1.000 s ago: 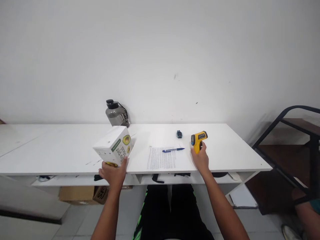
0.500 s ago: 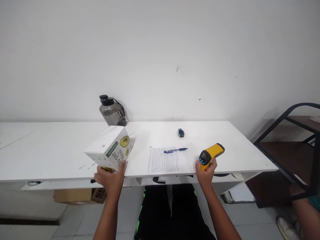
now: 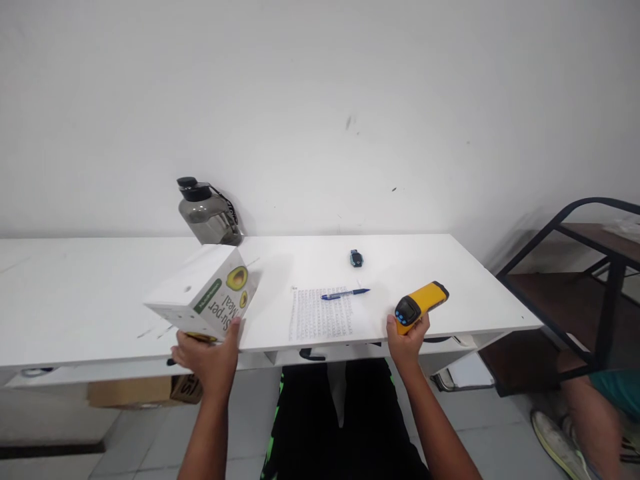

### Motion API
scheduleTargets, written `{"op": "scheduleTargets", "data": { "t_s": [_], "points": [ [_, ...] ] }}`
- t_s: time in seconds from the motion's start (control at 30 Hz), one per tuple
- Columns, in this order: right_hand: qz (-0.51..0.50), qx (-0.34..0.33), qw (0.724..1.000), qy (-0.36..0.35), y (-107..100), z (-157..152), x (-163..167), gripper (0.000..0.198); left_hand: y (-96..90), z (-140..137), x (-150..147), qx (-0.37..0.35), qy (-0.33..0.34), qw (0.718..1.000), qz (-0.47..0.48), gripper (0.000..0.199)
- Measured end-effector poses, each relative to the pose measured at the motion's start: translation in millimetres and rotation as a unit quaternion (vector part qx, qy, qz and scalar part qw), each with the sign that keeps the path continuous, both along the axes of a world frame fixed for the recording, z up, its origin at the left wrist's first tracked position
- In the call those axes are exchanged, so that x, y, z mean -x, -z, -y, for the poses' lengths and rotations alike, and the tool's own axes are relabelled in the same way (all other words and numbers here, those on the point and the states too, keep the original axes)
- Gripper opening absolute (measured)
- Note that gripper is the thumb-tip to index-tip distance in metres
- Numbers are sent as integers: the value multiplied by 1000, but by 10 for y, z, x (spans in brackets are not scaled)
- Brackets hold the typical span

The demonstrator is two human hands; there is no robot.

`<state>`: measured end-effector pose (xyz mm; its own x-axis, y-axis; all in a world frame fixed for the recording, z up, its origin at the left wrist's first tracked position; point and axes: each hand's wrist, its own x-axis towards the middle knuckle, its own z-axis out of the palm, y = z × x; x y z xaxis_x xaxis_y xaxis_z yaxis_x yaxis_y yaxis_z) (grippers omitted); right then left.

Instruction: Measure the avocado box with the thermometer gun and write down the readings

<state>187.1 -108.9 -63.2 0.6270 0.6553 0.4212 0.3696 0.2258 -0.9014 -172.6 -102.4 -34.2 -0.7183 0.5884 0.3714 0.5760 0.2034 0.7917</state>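
My left hand (image 3: 210, 357) grips the lower near end of a white carton (image 3: 200, 287) printed with avocados and "Su-per Meal"; it is tilted over the desk's left part. In my right hand (image 3: 407, 341) is a yellow and black infrared thermometer (image 3: 424, 303), held by its handle, its small display and blue buttons facing me. Between the hands a handwritten sheet of paper (image 3: 320, 323) lies on the white desk (image 3: 270, 300). Across its upper part rests a blue pen (image 3: 345, 294). Farther back is a small smartwatch (image 3: 356, 259).
A grey water bottle (image 3: 210, 217) with a black cap stands by the wall behind the carton. On the right is a dark metal-framed rack (image 3: 530, 300), with a person's leg (image 3: 590, 413) below it. A cardboard box (image 3: 135, 392) sits under the desk.
The view has shifted slightly, so most things appear a little further left and higher. Both hands keep hold of the carton and the thermometer.
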Motion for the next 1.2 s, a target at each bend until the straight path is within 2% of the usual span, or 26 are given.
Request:
{"op": "scheduleTargets", "data": {
  "t_s": [0.13, 0.57, 0.73, 0.8, 0.9, 0.97, 1.07, 1.13, 1.2],
  "points": [
    [10, -13, 1000, 1, -18, 9, 2, 77, 15, -6, 0, -28, -40, 998, -35, 101],
    [14, 11, 1000, 3, -44, 24, 8, 79, 57, -7, 32, -27, -42, 998, -40, 103],
    [22, 11, 1000, 8, -41, 23, 14, 78, 50, -7, 84, -33, -39, 998, -25, 94],
    [15, 9, 1000, 8, -35, 13, 18, 78, 15, 31, 88, -53, -17, 998, 18, 89],
    [-4, 0, 1000, -4, -51, 7, 6, 80, -40, 183, 81, -108, 75, 982, 138, 78],
    [-11, -3, 1000, -21, -100, 40, -12, 77, -65, 340, 67, -130, 110, 965, 199, 71],
    [9, 1, 997, -72, -246, 189, -21, 61, -111, 573, 6, -122, 122, 955, 242, 69],
    [52, 15, 985, -165, -387, 349, 14, 43, -178, 677, -78, -118, 154, 942, 274, 72],
    [100, 23, 954, -282, -552, 531, 97, 34, -284, 733, -190, -124, 191, 924, 307, 74]
  ]
}}
